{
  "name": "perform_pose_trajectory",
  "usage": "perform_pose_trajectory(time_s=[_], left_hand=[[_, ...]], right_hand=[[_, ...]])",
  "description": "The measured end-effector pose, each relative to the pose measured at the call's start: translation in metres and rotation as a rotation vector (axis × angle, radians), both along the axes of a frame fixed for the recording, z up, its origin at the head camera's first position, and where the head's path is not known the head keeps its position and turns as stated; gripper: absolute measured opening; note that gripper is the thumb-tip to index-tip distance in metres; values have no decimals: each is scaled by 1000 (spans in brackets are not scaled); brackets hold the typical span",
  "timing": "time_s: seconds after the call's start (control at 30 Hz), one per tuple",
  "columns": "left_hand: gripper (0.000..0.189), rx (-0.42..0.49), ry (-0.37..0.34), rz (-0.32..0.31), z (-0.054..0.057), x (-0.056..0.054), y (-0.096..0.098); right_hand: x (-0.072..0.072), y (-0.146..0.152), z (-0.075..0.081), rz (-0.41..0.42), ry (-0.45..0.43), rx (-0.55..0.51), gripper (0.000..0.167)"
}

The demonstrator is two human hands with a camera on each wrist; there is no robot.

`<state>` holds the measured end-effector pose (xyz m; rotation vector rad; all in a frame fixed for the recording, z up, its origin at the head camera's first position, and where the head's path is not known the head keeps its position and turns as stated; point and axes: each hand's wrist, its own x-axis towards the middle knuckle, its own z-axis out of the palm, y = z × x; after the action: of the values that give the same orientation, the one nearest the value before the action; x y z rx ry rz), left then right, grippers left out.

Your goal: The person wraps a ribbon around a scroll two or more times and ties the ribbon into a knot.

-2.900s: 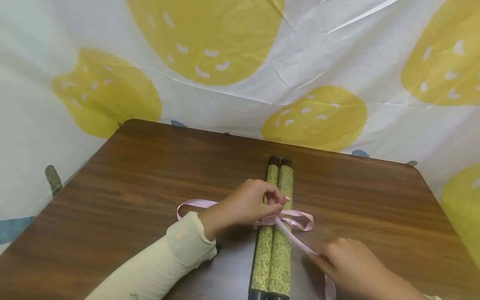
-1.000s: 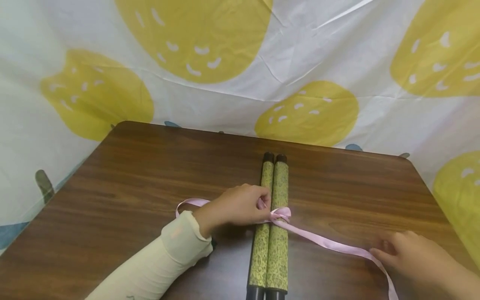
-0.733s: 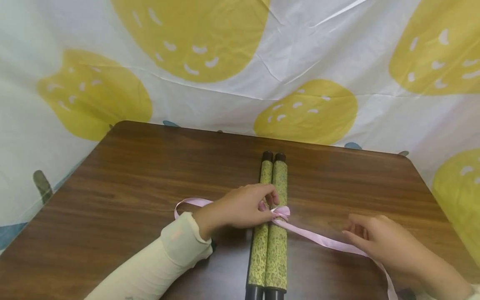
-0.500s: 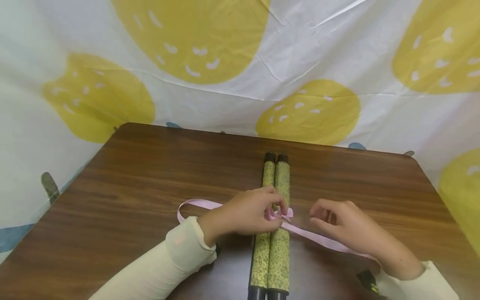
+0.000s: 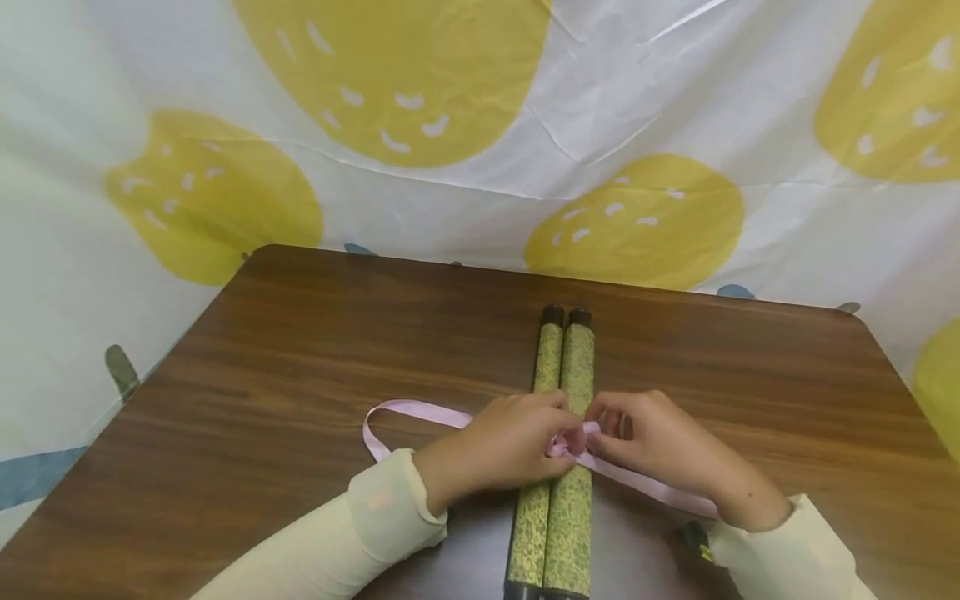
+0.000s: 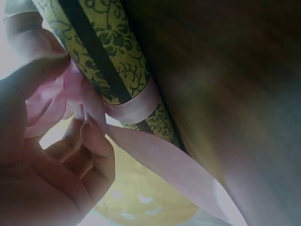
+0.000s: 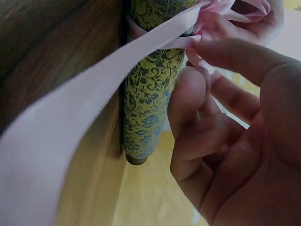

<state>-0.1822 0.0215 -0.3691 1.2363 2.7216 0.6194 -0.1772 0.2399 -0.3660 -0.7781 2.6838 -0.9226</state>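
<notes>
Two rolled scrolls, the left one (image 5: 550, 350) and the right one (image 5: 578, 358), lie side by side with black end caps and green-gold floral cloth. A pink ribbon (image 5: 645, 483) is wrapped round them and knotted on top. My left hand (image 5: 510, 442) pinches the ribbon at the knot, and bunched folds (image 6: 73, 92) show by its fingers in the left wrist view. My right hand (image 5: 667, 437) has thumb and forefinger on the ribbon just right of the knot; its other fingers are curled. The hands partly hide the knot.
The scrolls lie on a dark wooden table (image 5: 360, 342). Behind it hangs a white cloth (image 5: 465, 217) with yellow fruit prints. One ribbon loop (image 5: 420, 408) spreads on the table at left; a tail runs right under my right wrist.
My right hand drew the ribbon tail out to the right, let it go and came back left to the knot. The loop right of the knot shrank. My left hand stayed at the knot.
</notes>
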Motion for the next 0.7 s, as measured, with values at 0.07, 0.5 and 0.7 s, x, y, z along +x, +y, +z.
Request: perform_pose_trajectory(time_s=[0.07, 0.5, 0.7], left_hand=[[2, 0, 21, 10, 0, 1, 1], [2, 72, -48, 135, -1, -4, 4], [2, 130, -63, 169, 2, -5, 3]], right_hand=[[0, 0, 0, -2, 8, -9, 2], [0, -5, 1, -49, -126, -135, 11], [2, -6, 4, -70, -302, -253, 18]])
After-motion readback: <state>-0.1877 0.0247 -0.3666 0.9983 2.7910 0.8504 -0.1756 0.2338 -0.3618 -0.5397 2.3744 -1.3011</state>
